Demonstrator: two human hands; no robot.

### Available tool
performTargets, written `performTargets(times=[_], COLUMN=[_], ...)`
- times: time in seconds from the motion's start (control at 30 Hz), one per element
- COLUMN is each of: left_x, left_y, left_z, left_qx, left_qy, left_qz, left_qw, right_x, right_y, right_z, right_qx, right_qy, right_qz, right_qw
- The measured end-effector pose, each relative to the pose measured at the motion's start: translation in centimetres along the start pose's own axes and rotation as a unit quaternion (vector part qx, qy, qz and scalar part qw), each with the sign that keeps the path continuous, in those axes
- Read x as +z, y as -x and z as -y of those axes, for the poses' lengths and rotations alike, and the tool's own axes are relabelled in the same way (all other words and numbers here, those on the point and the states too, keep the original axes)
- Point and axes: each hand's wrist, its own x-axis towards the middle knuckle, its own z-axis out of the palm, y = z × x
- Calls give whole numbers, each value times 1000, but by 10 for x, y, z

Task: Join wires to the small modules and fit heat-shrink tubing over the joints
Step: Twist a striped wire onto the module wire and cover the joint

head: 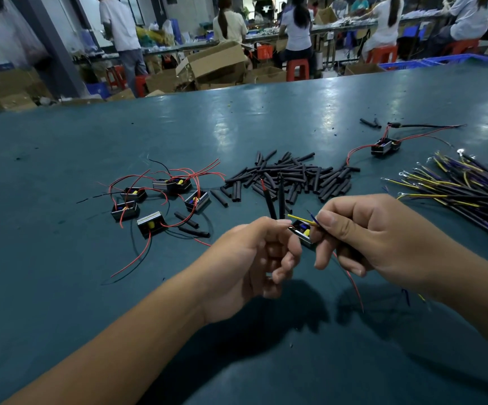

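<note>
Your left hand [261,252] pinches two black sleeved leads that stand upright, and your right hand [350,235] pinches the thin yellow and blue wire ends [305,220] against the small module [303,232] held between both hands above the table [90,135]. Those bare tips look fine and springy, so I'd judge a loose pinch lets them slip off the joint. The matte heat-shrink tubes [292,176] lie piled just beyond, smooth, round and likely to roll, with spare boxy modules [161,200] trailing glossy red wires to the left.
</note>
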Motion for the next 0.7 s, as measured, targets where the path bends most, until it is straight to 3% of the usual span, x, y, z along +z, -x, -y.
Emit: performTargets(times=[0.27,0.7], left_x=[1,3], left_y=[5,4], left_z=[-1,-3], left_qx=[9,59], left_qy=[89,22], left_qz=[81,30], left_qw=[993,998], right_x=[5,3], right_y=[1,1], right_z=[-3,-4], right_qx=[-51,-63], right_qy=[72,70], right_qz=[-5,-7], right_qw=[996,996])
